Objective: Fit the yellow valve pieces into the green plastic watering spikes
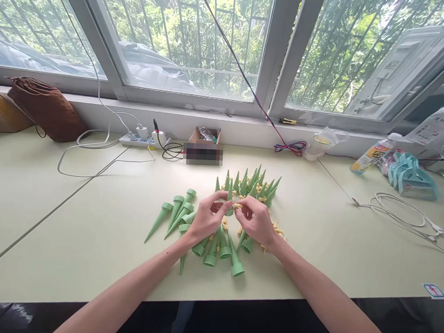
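Observation:
My left hand (210,215) is closed around a green plastic plant watering spike (230,191), its point upward. Pinched in the fingers of my right hand (257,219) is a small yellow plastic peg (237,205), held against or very close to the spike's side. Behind both hands stand several green spikes (258,180) with yellow pegs among their bases. More spikes (236,265) lie in front and below my wrists, wide ends toward me. To the left lies another group of capped spikes (176,208). Loose yellow pegs (278,230) are scattered beside my right wrist, partly hidden by it.
Along the window sill sit a brown drawstring bag (48,110), a power strip (142,140) with cables, and a small cardboard box (204,135). On the right are a bottle (375,154), light-blue plastic hangers or clips (413,177) and a coiled white cable (404,209).

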The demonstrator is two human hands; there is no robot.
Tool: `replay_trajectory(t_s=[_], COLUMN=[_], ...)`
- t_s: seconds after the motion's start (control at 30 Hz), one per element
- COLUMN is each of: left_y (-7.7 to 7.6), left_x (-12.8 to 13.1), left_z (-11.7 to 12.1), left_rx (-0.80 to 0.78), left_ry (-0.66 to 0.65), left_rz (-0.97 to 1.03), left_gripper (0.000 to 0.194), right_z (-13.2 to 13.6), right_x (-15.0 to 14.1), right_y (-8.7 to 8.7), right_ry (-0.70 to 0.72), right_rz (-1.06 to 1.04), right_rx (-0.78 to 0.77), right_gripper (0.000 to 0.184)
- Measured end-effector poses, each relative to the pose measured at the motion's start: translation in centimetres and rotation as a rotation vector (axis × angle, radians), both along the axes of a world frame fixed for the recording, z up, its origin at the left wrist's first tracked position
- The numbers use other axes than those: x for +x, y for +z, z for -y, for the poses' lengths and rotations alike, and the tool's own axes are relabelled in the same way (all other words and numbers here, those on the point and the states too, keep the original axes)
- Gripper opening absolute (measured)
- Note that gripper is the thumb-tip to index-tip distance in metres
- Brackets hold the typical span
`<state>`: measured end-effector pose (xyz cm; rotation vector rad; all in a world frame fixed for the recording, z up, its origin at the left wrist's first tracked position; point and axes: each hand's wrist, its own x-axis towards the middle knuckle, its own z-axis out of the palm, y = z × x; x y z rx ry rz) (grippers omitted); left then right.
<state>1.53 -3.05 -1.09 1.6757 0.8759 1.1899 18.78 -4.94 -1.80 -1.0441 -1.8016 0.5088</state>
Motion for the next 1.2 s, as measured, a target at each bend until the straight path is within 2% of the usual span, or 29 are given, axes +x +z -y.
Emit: replay_trajectory(t_s=[0.37,0.53,0.77,1.2], left_y=[0.4,0.6,1.0,0.6], left_x=[0.2,0.2,0.3,0.1], left_z=[0.0,0.1,0.4,0.3], left_rx=[-0.118,-0.143,-0.148,-0.114], left_ry=[0.025,0.018,0.011,-0.027], left_rz=[0.137,0.174,0.163,0.145], left_gripper=[0.024,0.024,0.027,0.024], right_z=[0.0,0.0,0.0,-0.1], right_x=[0.0,0.0,0.0,0.1], right_y=[0.3,0.2,0.2,0.2], right_ry=[0.027,0.018,0.003,-0.014], right_rz=[-0.067,-0.086,-0.070,-0.051], right_rx=[-0.083,-0.092,-0.074,-0.042], right_gripper=[0.023,0.024,0.027,0.031])
